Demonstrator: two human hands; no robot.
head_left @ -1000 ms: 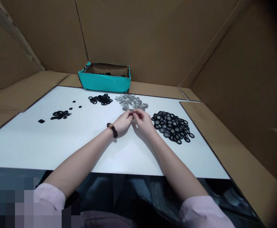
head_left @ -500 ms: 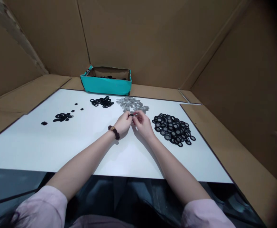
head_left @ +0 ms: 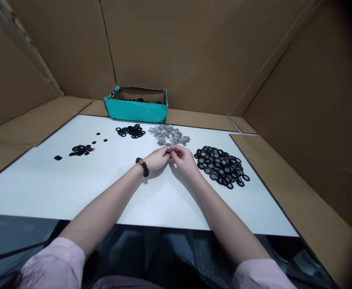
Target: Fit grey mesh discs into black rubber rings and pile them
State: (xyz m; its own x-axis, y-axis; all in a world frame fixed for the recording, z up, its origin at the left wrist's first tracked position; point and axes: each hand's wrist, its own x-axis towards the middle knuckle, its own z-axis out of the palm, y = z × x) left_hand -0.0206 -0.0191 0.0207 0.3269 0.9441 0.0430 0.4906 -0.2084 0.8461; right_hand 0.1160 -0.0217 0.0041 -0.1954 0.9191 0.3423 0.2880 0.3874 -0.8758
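My left hand [head_left: 157,159] and my right hand [head_left: 182,158] meet over the middle of the white board, fingertips together. Between them both pinch a small black ring [head_left: 169,155], mostly covered by the fingers. Whether a disc sits inside it cannot be seen. Just beyond my fingers lies a loose pile of translucent grey discs [head_left: 170,135]. To the right of my right hand is a large heap of black rings with grey centres [head_left: 221,165]. Farther back on the left, a small pile of open black rings [head_left: 131,131] rests on the board.
A turquoise box [head_left: 136,110] with dark pieces inside stands at the back edge. At left lie a cluster of black pieces [head_left: 81,150] and several stray black discs [head_left: 58,157]. Cardboard walls [head_left: 176,52] enclose the white board [head_left: 109,180] at the back and sides.
My fingers have closed further over the black ring, hiding more of it, and my left hand has turned slightly. The whole view has shifted a little; the piles look the same.
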